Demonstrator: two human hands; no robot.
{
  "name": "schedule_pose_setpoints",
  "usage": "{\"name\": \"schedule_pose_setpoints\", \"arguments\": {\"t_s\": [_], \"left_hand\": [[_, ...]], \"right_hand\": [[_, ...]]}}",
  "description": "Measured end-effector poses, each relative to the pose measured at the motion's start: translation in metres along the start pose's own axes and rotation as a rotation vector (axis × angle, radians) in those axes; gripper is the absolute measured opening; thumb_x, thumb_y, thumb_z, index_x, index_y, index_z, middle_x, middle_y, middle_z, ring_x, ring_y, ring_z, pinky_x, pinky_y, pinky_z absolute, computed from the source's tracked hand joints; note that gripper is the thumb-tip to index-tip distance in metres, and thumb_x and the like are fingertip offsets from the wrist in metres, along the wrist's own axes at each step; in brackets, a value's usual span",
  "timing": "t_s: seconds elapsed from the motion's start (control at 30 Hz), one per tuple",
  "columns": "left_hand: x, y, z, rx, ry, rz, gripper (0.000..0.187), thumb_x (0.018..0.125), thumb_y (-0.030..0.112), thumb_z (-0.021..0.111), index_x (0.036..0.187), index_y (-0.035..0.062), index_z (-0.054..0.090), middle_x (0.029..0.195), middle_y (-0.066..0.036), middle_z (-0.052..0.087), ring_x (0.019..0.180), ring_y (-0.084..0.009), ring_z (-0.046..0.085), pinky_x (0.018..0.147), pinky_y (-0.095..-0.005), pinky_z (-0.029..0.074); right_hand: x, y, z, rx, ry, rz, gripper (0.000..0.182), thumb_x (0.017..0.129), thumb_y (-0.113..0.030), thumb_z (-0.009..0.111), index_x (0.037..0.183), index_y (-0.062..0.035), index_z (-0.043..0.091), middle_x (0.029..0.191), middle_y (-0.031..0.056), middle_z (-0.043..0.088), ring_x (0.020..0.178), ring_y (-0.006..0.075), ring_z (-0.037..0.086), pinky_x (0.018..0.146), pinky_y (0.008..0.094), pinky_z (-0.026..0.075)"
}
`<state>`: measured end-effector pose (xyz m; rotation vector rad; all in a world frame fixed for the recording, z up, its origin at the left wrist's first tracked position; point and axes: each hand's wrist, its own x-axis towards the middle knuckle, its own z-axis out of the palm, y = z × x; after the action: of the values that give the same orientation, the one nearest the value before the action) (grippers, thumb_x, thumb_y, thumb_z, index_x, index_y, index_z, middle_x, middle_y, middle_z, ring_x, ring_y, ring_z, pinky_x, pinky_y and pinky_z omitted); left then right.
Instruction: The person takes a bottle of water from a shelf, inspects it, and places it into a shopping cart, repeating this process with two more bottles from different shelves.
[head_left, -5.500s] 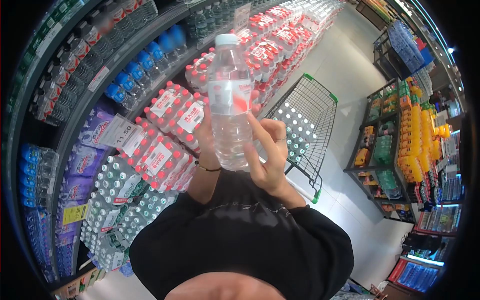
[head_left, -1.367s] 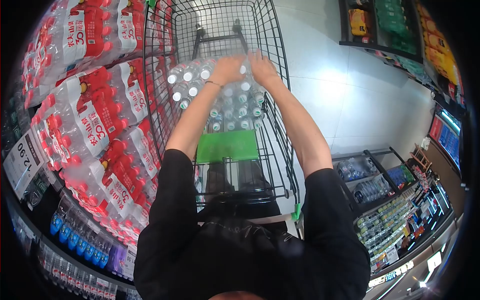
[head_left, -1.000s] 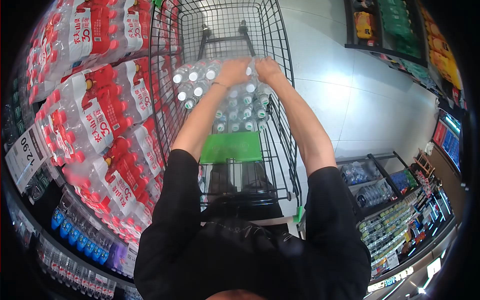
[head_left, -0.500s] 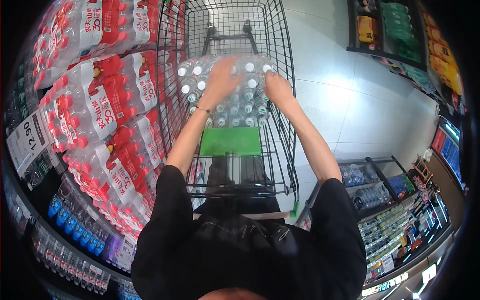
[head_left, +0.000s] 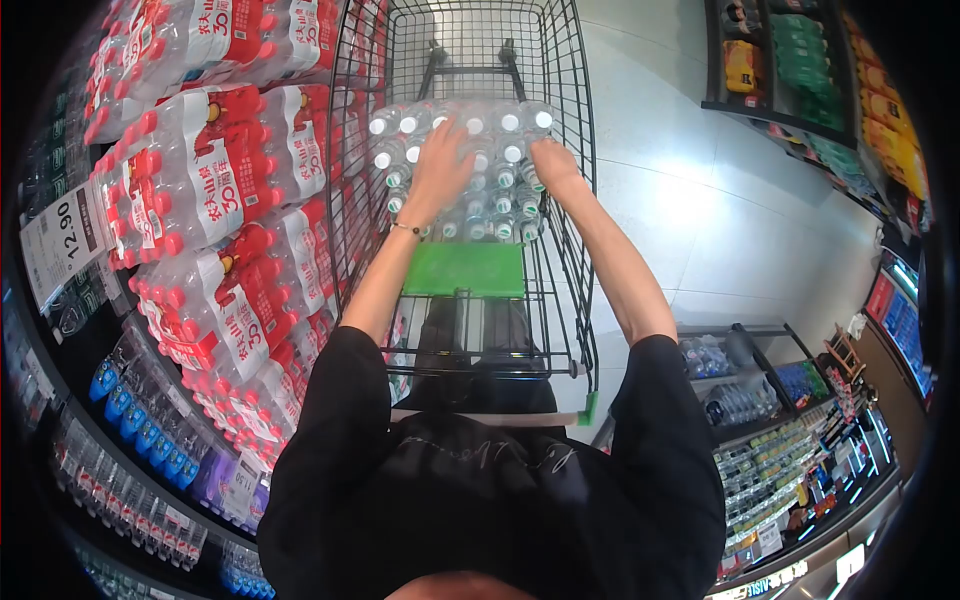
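Inside the wire shopping cart (head_left: pixel 585 185) stands a pack of clear water bottles (head_left: pixel 503 180) with white caps, in several rows. My left hand (head_left: pixel 442 165), a dark bracelet at its wrist, lies over the left-middle of the pack; its fingers are spread and slightly blurred. At the pack's right edge, close to the cart's side wall, my right hand (head_left: pixel 553 162) has its fingers curled and closed on the pack. Exactly what part they grip is hidden. Nearer to me is the cart's green flap (head_left: pixel 464 270).
Stacked packs of red-capped bottles (head_left: pixel 215 185) line the left, beside a price sign (head_left: pixel 65 235) reading 12.90. Lower left, shelves hold blue-topped bottles (head_left: pixel 135 425). Pale floor tiles (head_left: pixel 650 200) lie right of the cart, with drink shelves (head_left: pixel 780 60) beyond and a bottle rack (head_left: pixel 745 385) nearer.
The bottle pack looks straighter in the cart, its far row now lined up across. My left hand has shifted slightly on it; my right hand stays at the right edge. The view has shifted slightly.
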<state>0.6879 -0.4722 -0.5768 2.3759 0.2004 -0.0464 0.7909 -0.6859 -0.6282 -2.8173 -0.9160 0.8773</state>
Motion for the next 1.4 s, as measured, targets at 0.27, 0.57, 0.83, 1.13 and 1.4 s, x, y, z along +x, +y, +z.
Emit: {"name": "schedule_pose_setpoints", "arguments": {"t_s": [0.27,0.57,0.83,1.13,1.4], "left_hand": [[-0.073,-0.015,-0.037,-0.010,0.046,-0.184,0.042,0.085,0.014,0.066,0.126,0.0021,0.059,0.141,-0.019,0.049,0.130,-0.0383,0.046,0.109,-0.0448,0.038],[-0.119,0.000,-0.061,-0.007,0.085,-0.268,0.035,0.089,0.012,0.062,0.122,0.0003,0.059,0.136,-0.018,0.053,0.127,-0.0370,0.048,0.107,-0.0435,0.039],[-0.203,0.030,-0.104,0.018,0.031,-0.425,0.037,0.090,0.014,0.062,0.124,0.0006,0.058,0.139,-0.018,0.051,0.127,-0.0360,0.048,0.107,-0.0423,0.040],[-0.294,0.107,-0.135,-0.089,0.123,-0.380,0.025,0.087,0.002,0.061,0.112,0.0001,0.062,0.116,-0.018,0.062,0.110,-0.0361,0.058,0.095,-0.0415,0.046],[-0.384,0.116,-0.127,-0.092,0.152,-0.289,0.008,0.084,0.001,0.062,0.091,0.0007,0.064,0.090,-0.015,0.064,0.090,-0.0349,0.060,0.080,-0.0425,0.048]], "right_hand": [[-0.009,-0.004,-0.030,0.086,0.102,0.021,0.018,0.083,-0.003,0.058,0.096,0.0034,0.068,0.094,0.0241,0.069,0.089,0.0384,0.070,0.077,0.0463,0.059],[0.072,0.020,0.003,0.135,0.030,0.009,0.045,0.086,-0.008,0.054,0.129,0.0059,0.050,0.133,0.0338,0.048,0.124,0.0485,0.049,0.102,0.0482,0.047],[0.076,0.010,-0.006,0.135,-0.163,0.143,0.047,0.091,-0.013,0.048,0.137,-0.0011,0.047,0.136,0.0304,0.049,0.129,0.0467,0.046,0.108,0.0516,0.041],[0.038,0.004,-0.018,0.282,0.181,0.030,0.053,0.088,-0.009,0.053,0.133,0.0135,0.038,0.131,0.0483,0.037,0.123,0.0599,0.043,0.104,0.0551,0.042],[-0.179,-0.089,-0.068,0.421,0.405,-0.316,0.051,0.085,-0.004,0.061,0.132,0.0075,0.044,0.136,0.0323,0.046,0.123,0.0465,0.049,0.104,0.0475,0.043]]}}
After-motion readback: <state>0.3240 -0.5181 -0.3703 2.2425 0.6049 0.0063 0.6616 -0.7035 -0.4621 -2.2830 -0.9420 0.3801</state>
